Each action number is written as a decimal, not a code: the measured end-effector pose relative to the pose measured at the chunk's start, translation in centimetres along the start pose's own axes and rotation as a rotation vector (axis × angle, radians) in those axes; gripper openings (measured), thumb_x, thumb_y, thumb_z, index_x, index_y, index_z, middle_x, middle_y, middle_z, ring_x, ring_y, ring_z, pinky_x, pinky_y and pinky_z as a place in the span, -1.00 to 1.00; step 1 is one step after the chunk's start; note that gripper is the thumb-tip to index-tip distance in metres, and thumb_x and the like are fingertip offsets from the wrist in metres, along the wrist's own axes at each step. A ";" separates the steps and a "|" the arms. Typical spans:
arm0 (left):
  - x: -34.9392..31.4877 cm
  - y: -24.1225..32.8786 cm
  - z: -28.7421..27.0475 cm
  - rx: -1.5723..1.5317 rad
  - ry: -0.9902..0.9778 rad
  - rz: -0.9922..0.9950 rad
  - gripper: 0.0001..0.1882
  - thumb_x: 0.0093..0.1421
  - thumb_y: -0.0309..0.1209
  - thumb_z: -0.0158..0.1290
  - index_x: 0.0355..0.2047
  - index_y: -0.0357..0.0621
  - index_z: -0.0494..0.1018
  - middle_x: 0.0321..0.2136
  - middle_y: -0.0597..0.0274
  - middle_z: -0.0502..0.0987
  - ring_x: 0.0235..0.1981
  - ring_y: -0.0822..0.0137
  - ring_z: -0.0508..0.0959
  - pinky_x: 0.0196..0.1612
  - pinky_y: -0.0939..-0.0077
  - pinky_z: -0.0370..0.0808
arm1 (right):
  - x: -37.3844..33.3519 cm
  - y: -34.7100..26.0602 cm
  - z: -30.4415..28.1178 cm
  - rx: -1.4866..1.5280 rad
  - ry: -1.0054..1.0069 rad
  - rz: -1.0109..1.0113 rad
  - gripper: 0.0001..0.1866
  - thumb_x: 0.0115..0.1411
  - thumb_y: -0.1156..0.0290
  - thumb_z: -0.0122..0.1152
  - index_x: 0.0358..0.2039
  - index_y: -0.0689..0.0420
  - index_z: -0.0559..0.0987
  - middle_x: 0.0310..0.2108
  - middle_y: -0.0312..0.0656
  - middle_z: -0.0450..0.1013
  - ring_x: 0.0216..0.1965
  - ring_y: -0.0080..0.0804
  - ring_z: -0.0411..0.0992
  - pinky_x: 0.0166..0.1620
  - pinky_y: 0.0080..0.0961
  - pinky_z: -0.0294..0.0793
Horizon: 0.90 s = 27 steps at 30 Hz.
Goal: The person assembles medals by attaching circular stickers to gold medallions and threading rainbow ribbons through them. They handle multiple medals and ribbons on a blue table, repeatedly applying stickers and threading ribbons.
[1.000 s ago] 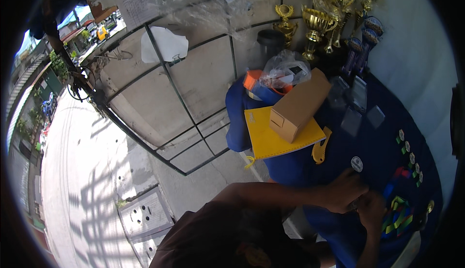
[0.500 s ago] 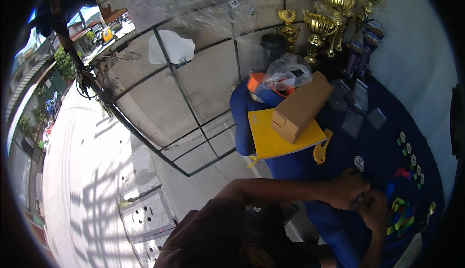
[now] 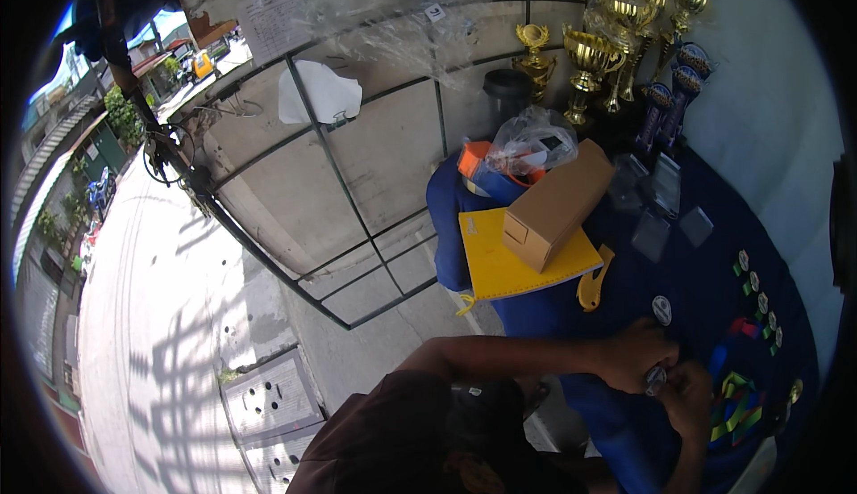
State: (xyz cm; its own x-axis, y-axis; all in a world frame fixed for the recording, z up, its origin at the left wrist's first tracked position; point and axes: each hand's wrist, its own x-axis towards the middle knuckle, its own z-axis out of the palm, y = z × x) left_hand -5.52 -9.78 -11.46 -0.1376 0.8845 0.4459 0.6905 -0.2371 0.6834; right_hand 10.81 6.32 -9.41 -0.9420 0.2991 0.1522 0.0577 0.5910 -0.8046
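Over the dark blue tablecloth [image 3: 580, 333], my hands meet close together at the right. My left hand [image 3: 636, 357] has its fingers curled at a small round silvery medal disc [image 3: 656, 380]. My right hand [image 3: 689, 398] pinches the same disc from the other side; its fingertips are partly hidden. Just beyond the hands lies another round silvery disc [image 3: 661, 310]. To the right is a tangle of green, blue and red ribbons [image 3: 736, 409]. Several small medals [image 3: 762, 302] with green ribbon ends lie in a row at the right edge.
A yellow box cutter [image 3: 594, 280] lies beside a yellow notebook [image 3: 486, 257] bearing a brown cardboard box [image 3: 558, 208]. Behind are a plastic-wrapped tub [image 3: 527, 157], a black canister [image 3: 505, 92] and several gold trophies [image 3: 589, 70]. Clear plastic cases [image 3: 652, 235] lie nearby. A metal grille [image 3: 370, 240] stands left.
The silvery disc between my fingers has turned and shows more of its face. My hands have stayed almost in place; the whole view has shifted slightly.
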 end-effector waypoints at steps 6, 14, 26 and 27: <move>0.1 -0.2 -0.4 0.002 -0.004 0.031 -0.66 -0.06 -0.38 0.30 -0.24 -0.14 0.52 -0.28 0.14 0.54 -0.09 0.07 0.52 0.10 0.09 0.30 | 0.0 1.1 0.4 -0.144 0.114 -0.018 -0.83 0.07 0.49 0.34 -0.50 0.21 0.48 -0.59 -0.13 0.44 -0.57 -0.36 0.45 -0.46 -0.34 0.36; -0.7 0.0 -0.2 0.226 0.076 0.016 -0.83 -0.07 -0.44 0.24 -0.42 -0.22 0.63 -0.20 0.05 0.54 0.00 0.06 0.48 0.11 0.09 0.32 | -0.8 -1.4 0.7 -0.158 0.061 -0.105 -0.67 0.02 0.29 0.48 -0.38 0.20 0.50 -0.42 -0.18 0.36 -0.44 -0.34 0.37 -0.38 -0.38 0.33; -0.2 1.1 -0.6 0.048 0.109 0.065 -0.82 0.02 -0.49 0.22 -0.33 -0.21 0.55 -0.32 0.04 0.54 -0.16 -0.01 0.55 -0.08 0.05 0.42 | -1.5 -1.1 0.8 0.070 0.072 -0.007 -0.60 0.25 0.19 0.38 -0.10 0.19 0.48 -0.25 -0.30 0.44 -0.34 -0.61 0.36 -0.31 -0.61 0.35; 0.2 1.2 -0.5 0.017 0.155 0.062 -0.83 0.03 -0.50 0.21 -0.33 -0.23 0.53 -0.36 0.02 0.54 -0.21 -0.03 0.58 -0.14 0.06 0.45 | -1.2 -1.1 0.5 0.117 0.067 0.007 -0.61 0.30 0.18 0.35 -0.06 0.19 0.48 -0.24 -0.30 0.46 -0.34 -0.63 0.37 -0.32 -0.64 0.36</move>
State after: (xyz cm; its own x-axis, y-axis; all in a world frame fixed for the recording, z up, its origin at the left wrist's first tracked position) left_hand -5.10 -10.07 -10.23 -0.2014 0.7957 0.5712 0.7125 -0.2812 0.6429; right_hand 11.75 4.89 -8.98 -0.9173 0.3546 0.1813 0.0212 0.4982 -0.8668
